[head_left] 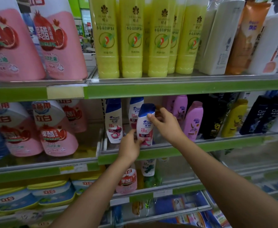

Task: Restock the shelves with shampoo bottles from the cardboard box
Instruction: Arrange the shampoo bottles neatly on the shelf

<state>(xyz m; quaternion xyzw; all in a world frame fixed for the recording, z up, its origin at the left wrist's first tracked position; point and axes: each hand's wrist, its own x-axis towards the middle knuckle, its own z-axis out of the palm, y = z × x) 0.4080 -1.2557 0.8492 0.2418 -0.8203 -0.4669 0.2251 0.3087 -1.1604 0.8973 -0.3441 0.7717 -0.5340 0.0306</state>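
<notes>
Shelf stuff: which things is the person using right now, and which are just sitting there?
Using:
- white shampoo bottle
- left hand
- right hand
- middle shelf

Just sitting:
- yellow bottles
- pink detergent jugs
- purple bottles

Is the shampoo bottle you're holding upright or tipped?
Tipped: the shampoo bottle leans cap-right, gripped by the left hand and right hand.
</notes>
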